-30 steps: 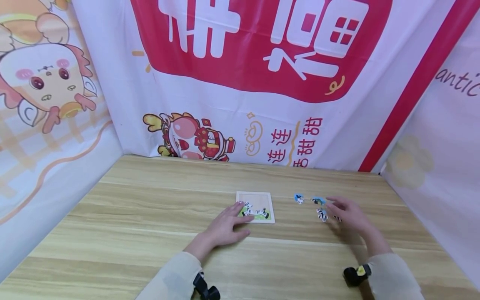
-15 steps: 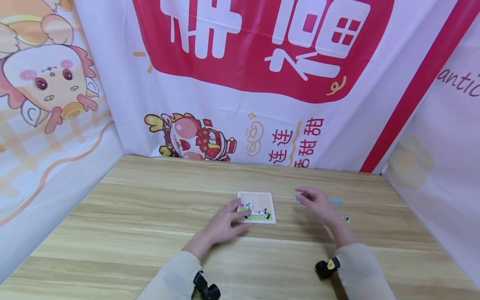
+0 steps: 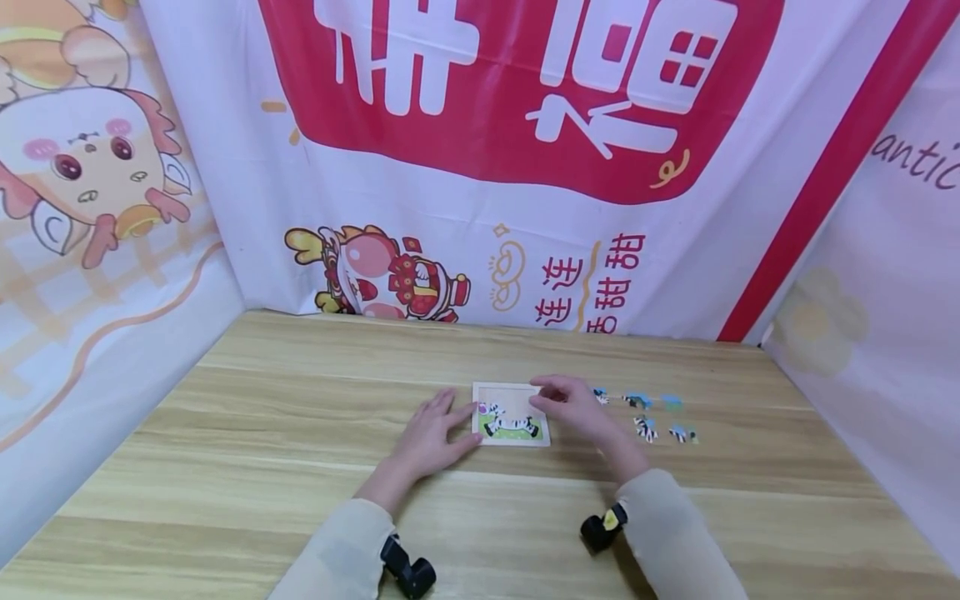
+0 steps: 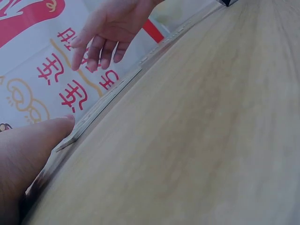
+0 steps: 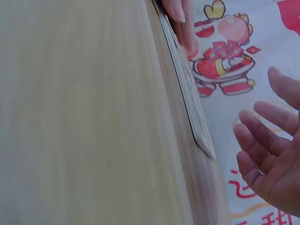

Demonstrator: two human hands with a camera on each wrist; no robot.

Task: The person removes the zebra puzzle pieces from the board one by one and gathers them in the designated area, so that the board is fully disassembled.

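A square puzzle board [image 3: 512, 386] with a pale frame lies on the table, part of a zebra picture on green in its lower half. My left hand [image 3: 429, 435] rests at the board's left side, its fingers spread and the thumb by the lower left corner. Over the board's right edge hovers my right hand [image 3: 573, 406], with loosely bent fingers [image 5: 255, 136] and nothing seen between them. From the left wrist view, that right hand [image 4: 115, 28] hangs above the thin edge of the board [image 4: 101, 105].
Several loose puzzle pieces lie right of the board, among them a blue one [image 3: 671, 402], a striped one [image 3: 645, 429] and a darker blue one [image 3: 637, 401]. A printed cloth [image 3: 480, 179] stands behind the wooden table [image 3: 315, 392], with more cloth at both sides.
My right hand has moved left from over the loose pieces to the board's right edge, uncovering them. My left hand has drawn back slightly left, showing more of the zebra.
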